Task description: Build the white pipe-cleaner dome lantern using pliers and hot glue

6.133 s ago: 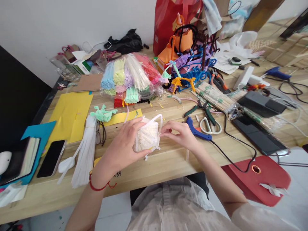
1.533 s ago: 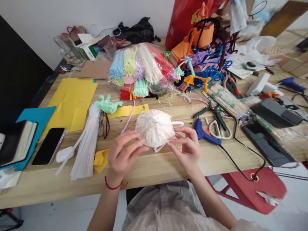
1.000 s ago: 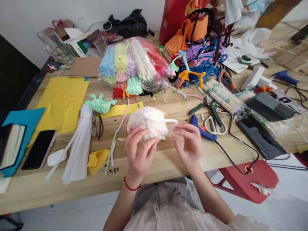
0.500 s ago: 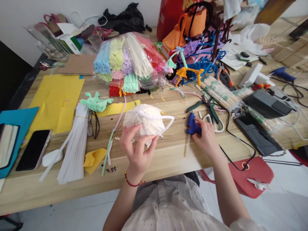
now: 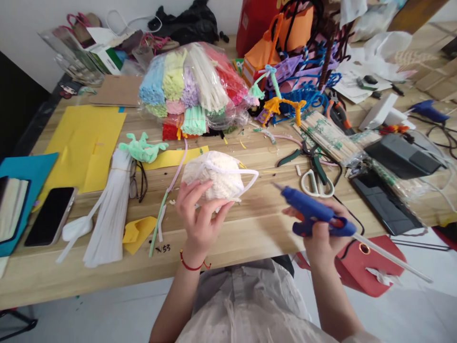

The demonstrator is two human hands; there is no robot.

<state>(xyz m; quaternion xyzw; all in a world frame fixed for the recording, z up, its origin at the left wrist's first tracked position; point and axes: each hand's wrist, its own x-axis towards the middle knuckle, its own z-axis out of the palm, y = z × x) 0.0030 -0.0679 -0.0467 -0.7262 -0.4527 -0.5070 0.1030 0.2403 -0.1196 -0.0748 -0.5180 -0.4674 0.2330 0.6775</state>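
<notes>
I am looking down through the head camera at a cluttered wooden table (image 5: 250, 228). Just left of the frame's centre, the person's left hand (image 5: 198, 214) is raised with its fingers curled up around the underside of a white fuzzy ball (image 5: 214, 178), gripping it just above the table's near edge. The ball looks wound from white pipe cleaners, and a thin white loop (image 5: 252, 175) sticks out of its right side. A red string bracelet (image 5: 193, 264) circles that wrist.

At lower right of centre, the right hand (image 5: 321, 238) is clenched around the handle of a blue glue gun (image 5: 310, 214). The gun's nozzle points to the upper left, toward the ball, but does not touch it. A clear glue stick (image 5: 392, 257) juts from the gun's back toward the lower right.

Behind the gun lie white-handled scissors (image 5: 316, 183) and green-handled pliers (image 5: 307, 155). At upper centre sits a clear bag of coloured pipe cleaners (image 5: 189, 90). On the left lie a yellow sheet (image 5: 85, 138), a small green figure (image 5: 143, 150), a bundle of white pipe cleaners (image 5: 107, 224) and a dark phone (image 5: 50, 214).
</notes>
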